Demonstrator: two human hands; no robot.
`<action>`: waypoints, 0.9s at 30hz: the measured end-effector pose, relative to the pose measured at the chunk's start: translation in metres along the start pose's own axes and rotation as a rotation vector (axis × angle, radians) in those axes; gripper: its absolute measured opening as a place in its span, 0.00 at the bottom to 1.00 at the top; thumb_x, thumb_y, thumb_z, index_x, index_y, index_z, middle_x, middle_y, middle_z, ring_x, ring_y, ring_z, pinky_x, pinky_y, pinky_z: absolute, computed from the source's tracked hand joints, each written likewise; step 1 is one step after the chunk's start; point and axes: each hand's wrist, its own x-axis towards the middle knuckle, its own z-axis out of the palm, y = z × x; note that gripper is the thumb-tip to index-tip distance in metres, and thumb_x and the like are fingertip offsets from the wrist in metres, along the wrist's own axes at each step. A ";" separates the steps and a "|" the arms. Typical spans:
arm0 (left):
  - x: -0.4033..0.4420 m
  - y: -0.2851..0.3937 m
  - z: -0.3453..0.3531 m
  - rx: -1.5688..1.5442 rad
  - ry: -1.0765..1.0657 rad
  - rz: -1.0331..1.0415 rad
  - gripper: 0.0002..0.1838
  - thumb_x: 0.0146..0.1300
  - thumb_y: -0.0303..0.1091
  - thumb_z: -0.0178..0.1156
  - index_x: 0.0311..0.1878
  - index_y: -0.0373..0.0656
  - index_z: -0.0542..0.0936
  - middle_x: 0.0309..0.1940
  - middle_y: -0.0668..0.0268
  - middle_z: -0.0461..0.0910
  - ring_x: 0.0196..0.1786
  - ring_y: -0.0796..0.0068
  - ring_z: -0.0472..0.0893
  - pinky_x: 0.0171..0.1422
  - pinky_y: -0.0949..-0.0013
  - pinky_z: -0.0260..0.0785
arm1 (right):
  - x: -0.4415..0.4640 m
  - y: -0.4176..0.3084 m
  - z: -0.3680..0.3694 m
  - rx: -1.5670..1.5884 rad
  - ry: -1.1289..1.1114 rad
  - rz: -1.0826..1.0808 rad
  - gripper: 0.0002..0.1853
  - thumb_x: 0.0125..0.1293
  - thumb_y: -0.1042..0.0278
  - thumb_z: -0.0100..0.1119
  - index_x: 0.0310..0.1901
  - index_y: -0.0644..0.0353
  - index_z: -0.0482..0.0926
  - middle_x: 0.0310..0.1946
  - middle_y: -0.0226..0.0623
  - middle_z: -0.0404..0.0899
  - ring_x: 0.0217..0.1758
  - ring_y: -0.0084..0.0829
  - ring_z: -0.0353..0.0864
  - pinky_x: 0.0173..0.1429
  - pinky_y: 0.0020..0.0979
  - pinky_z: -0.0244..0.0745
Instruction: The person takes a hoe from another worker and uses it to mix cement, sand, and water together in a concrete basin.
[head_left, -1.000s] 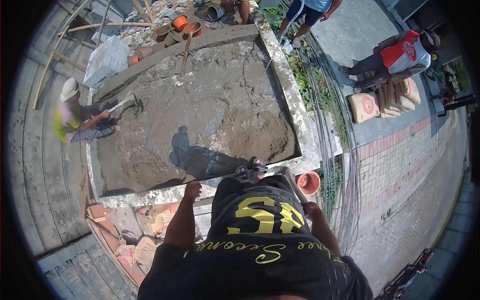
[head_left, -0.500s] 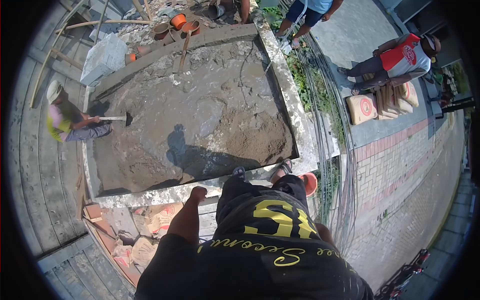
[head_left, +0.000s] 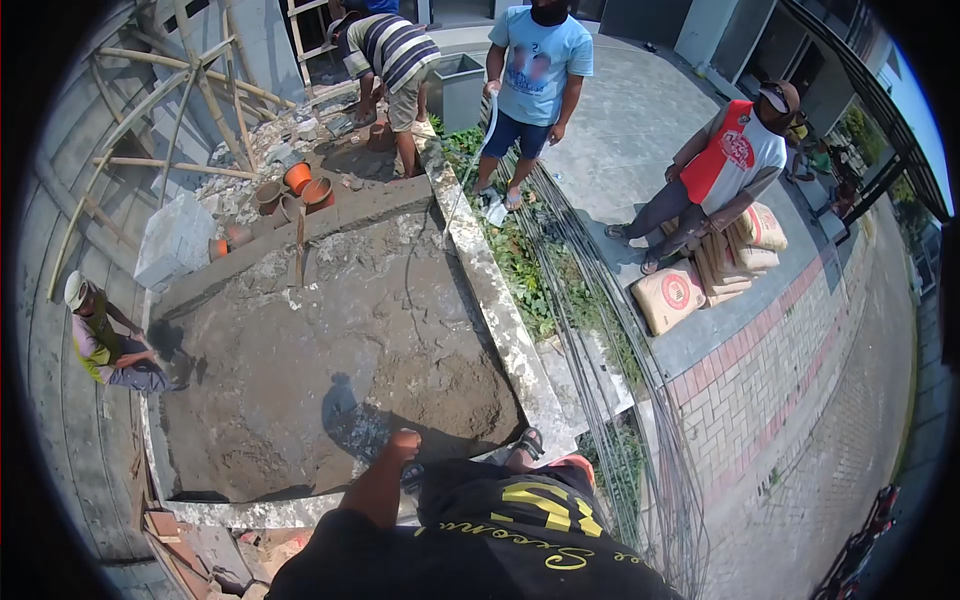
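My left hand is closed in a fist, with nothing seen in it. It is in front of my body over the near edge of the wet grey mortar, close to my shadow. My right hand is out of view, hidden by my body. One sandalled foot rests on the low concrete rim around the mortar; the other is mostly hidden behind my left forearm. A wooden-handled tool stands at the far side of the mortar.
A person crouches at the left edge. Another bends over near buckets. One person holds a hose; another stands by cement bags. Cables run along the right side. Bamboo poles lean at the upper left.
The view has tilted up, showing more of the people ahead. My left hand has moved forward over the mortar's edge. My right hand has dropped out of view. My feet have shifted on the rim.
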 end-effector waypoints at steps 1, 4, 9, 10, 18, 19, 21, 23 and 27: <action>-0.004 0.035 0.017 -0.055 0.063 0.038 0.07 0.60 0.34 0.60 0.37 0.42 0.82 0.28 0.66 0.81 0.27 0.71 0.81 0.27 0.64 0.74 | 0.006 0.002 -0.014 -0.021 0.004 -0.027 0.13 0.59 0.67 0.63 0.43 0.63 0.84 0.28 0.32 0.81 0.32 0.29 0.81 0.37 0.32 0.75; -0.012 0.122 0.072 -0.126 0.157 0.192 0.13 0.60 0.34 0.61 0.46 0.40 0.82 0.31 0.66 0.83 0.28 0.71 0.81 0.31 0.64 0.75 | 0.015 0.016 -0.054 -0.161 0.014 -0.212 0.14 0.59 0.68 0.63 0.45 0.65 0.83 0.28 0.33 0.81 0.33 0.29 0.81 0.37 0.32 0.76; 0.000 0.159 0.107 -0.008 0.121 0.330 0.20 0.61 0.34 0.60 0.57 0.40 0.79 0.34 0.65 0.82 0.27 0.73 0.79 0.28 0.67 0.71 | 0.050 0.009 -0.098 0.128 0.093 -0.561 0.16 0.57 0.68 0.66 0.46 0.67 0.83 0.24 0.33 0.77 0.30 0.29 0.80 0.35 0.30 0.74; 0.011 0.151 0.107 0.052 0.119 0.332 0.20 0.61 0.34 0.60 0.57 0.40 0.79 0.34 0.65 0.82 0.27 0.73 0.79 0.28 0.67 0.71 | 0.063 0.001 -0.102 0.168 0.152 -0.602 0.16 0.59 0.66 0.67 0.45 0.67 0.83 0.22 0.33 0.75 0.27 0.29 0.78 0.33 0.29 0.73; 0.034 0.047 0.078 1.026 -0.027 0.145 0.10 0.55 0.35 0.63 0.38 0.43 0.86 0.33 0.56 0.87 0.41 0.58 0.87 0.43 0.59 0.79 | 0.229 -0.035 -0.205 0.266 0.041 0.119 0.16 0.68 0.60 0.64 0.27 0.60 0.74 0.15 0.32 0.68 0.12 0.29 0.65 0.17 0.35 0.59; 0.042 0.033 0.077 1.131 -0.042 0.181 0.08 0.56 0.34 0.63 0.35 0.43 0.86 0.33 0.56 0.87 0.42 0.57 0.88 0.43 0.58 0.80 | 0.236 -0.054 -0.221 0.227 0.035 0.126 0.16 0.68 0.60 0.64 0.27 0.60 0.74 0.15 0.32 0.68 0.12 0.29 0.65 0.17 0.35 0.59; 0.082 -0.001 0.080 0.742 -0.068 -0.052 0.10 0.58 0.33 0.60 0.41 0.42 0.85 0.36 0.55 0.87 0.43 0.58 0.88 0.42 0.58 0.81 | 0.248 -0.124 -0.248 0.133 0.004 0.194 0.15 0.68 0.60 0.63 0.29 0.61 0.75 0.15 0.32 0.68 0.13 0.27 0.66 0.17 0.34 0.60; 0.088 0.025 0.087 0.353 0.090 -0.168 0.12 0.59 0.33 0.59 0.43 0.41 0.84 0.35 0.55 0.86 0.39 0.58 0.87 0.37 0.57 0.81 | 0.255 -0.219 -0.254 0.049 -0.023 0.251 0.13 0.69 0.61 0.62 0.31 0.62 0.75 0.16 0.32 0.69 0.13 0.26 0.67 0.17 0.33 0.60; 0.082 0.125 0.102 -0.718 0.196 -0.253 0.06 0.63 0.35 0.54 0.35 0.46 0.78 0.27 0.69 0.76 0.24 0.69 0.75 0.28 0.62 0.69 | 0.300 -0.302 -0.286 0.027 -0.084 0.399 0.13 0.68 0.62 0.61 0.31 0.62 0.76 0.17 0.32 0.70 0.15 0.25 0.68 0.18 0.31 0.61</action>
